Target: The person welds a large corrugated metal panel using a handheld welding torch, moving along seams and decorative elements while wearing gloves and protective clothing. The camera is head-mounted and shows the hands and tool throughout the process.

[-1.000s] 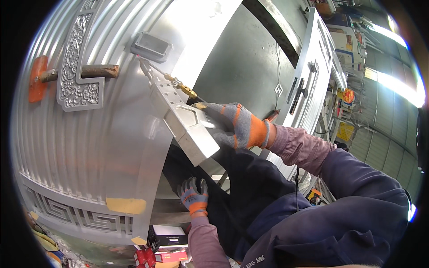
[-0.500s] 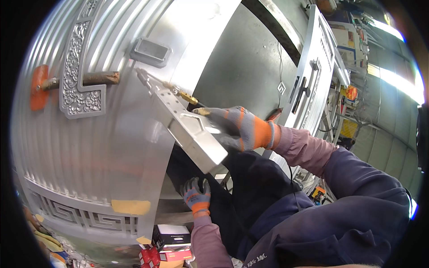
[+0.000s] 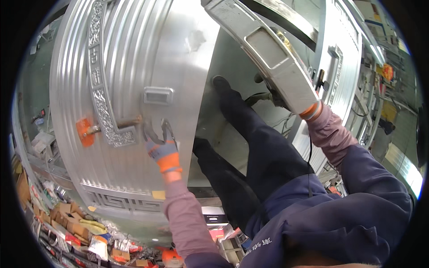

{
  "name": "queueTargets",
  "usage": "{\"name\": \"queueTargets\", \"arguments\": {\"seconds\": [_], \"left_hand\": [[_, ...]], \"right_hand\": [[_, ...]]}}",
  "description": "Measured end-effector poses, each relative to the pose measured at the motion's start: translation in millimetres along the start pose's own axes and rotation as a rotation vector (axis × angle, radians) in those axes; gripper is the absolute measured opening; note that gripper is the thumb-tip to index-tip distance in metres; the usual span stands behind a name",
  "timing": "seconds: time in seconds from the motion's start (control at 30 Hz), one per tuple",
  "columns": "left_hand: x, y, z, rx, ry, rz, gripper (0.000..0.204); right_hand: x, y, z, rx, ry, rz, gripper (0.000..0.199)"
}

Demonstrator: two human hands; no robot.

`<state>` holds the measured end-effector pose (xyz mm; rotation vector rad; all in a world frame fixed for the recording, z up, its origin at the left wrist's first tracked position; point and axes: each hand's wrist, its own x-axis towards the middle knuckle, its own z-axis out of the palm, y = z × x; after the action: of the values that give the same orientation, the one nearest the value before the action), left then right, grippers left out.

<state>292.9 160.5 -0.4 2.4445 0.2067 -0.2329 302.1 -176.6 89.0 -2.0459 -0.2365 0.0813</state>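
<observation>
Technician: Where is the silvery metal case (image 3: 268,51)?
Instructor: In the upper right, raised beside the ribbed metal panel (image 3: 129,167). The right hand (image 3: 310,110) grasps it near its near end; most of the fingers are hidden behind the body.
Technician: How does it handle?
Instructor: Treat it as rigid and probably fairly heavy—a long body with its weight spread away from the wrist. The smooth faces may slip against a glove.
Technician: Where is the correct hold?
Instructor: Around the long sides, close to the middle, for balance. Keep pressure off the brass-coloured fitting (image 3: 285,41), likely the more delicate part.
Technician: State of the left hand (image 3: 161,143)?
Instructor: Fingers parted, nothing visibly held—it is over the panel, just beside the handle end of the orange-headed mallet (image 3: 85,132). Contact with the handle cannot be determined.
</observation>
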Motion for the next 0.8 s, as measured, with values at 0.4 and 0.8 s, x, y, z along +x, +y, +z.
{"name": "queueTargets", "arguments": {"seconds": [0.4, 0.8], "left_hand": [[73.1, 17.8, 31.4, 0.665, -0.222, -0.235, 0.067], [77.7, 32.0, 28.3, 0.753, -0.330, -0.333, 0.075]], "right_hand": [[87.2, 86.2, -41.3, 0.514, -0.382, 0.003, 0.060], [129.1, 94.5, -6.0, 0.743, -0.655, 0.783, 0.042]]}}
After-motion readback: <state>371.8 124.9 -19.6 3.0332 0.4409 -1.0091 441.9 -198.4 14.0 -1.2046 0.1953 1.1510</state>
